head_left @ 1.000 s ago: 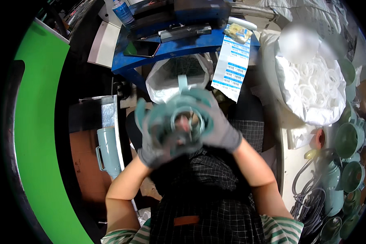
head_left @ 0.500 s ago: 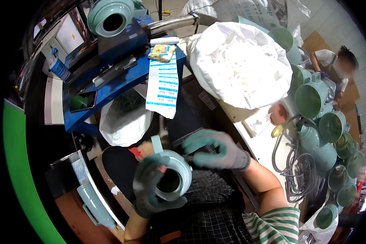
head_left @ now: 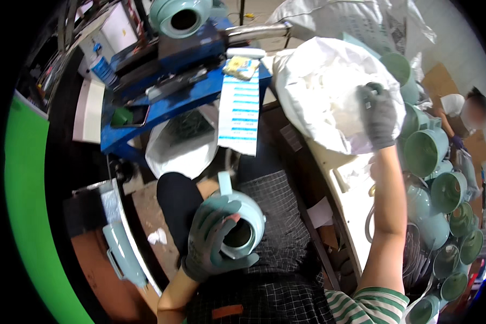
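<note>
In my lap, tilted so its round dark opening faces up, is a pale green plastic jug (head_left: 251, 208) with a handle on its far side. My left hand (head_left: 213, 237), in a grey-green work glove, wraps round its near left side. My right hand (head_left: 379, 110), gloved too, is at the right inside of a big white sack (head_left: 297, 102). Loose white plastic rings (head_left: 335, 92) fill the sack. The right fingers are blurred among them, and whether they grip a ring does not show.
Pale green jugs (head_left: 424, 148) crowd the right side, beside a white table (head_left: 356, 216). On a blue stand (head_left: 189, 100) lie a label sheet (head_left: 238, 116) and a phone (head_left: 130, 116). Another jug (head_left: 123, 254) lies at lower left. A co-worker (head_left: 464, 113) is at far right.
My right hand has moved from beside the jug, up and right into the white sack. My left hand still holds the jug in my lap. The whole view has shifted slightly.
</note>
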### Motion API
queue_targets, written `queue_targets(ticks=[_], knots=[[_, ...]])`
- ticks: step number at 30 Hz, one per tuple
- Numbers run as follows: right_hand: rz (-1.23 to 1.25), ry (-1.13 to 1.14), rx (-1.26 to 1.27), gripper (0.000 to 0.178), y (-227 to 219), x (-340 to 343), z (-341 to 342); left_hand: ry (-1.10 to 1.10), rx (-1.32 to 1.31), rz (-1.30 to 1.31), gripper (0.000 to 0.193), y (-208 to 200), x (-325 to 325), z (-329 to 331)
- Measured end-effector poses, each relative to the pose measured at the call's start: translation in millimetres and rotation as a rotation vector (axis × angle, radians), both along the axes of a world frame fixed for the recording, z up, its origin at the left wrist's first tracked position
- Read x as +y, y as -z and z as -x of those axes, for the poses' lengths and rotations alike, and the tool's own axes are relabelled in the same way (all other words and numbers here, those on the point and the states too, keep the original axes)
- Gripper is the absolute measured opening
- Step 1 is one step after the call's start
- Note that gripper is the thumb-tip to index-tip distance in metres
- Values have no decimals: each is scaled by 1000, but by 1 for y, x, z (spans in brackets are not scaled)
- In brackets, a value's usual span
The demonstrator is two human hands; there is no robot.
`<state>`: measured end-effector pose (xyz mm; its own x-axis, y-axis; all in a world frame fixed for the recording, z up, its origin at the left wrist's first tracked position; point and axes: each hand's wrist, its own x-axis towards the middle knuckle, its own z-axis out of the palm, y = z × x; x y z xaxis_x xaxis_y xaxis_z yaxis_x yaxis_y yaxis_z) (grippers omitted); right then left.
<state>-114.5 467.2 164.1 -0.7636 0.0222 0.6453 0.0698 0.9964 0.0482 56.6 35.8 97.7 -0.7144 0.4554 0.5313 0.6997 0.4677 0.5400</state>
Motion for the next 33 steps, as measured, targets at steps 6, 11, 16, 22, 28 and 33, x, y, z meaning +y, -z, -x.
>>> queue_targets(ticks=[6,11,16,22,28,33], knots=[[912,-641,-180,28,-52,-86,-61,-137,47,184,87,30,-12,-12],[453,-1342,-197,32,-66,-201,-138,-73,-21,46,75,47,-8,-10],[632,-1427,390,32,-70,-259,-128,-87,186,123,61,17,-11,-3],[333,-1272,-429,27,-68,-207,-139,-263,55,28,82,-2,-2,-9],[107,-1156,-325,22,10,-223,-116,-221,50,188,64,6,-21,-1],[248,-1322,-443,46,28,-231,-98,-203,-11,204,50,10,-41,7]])
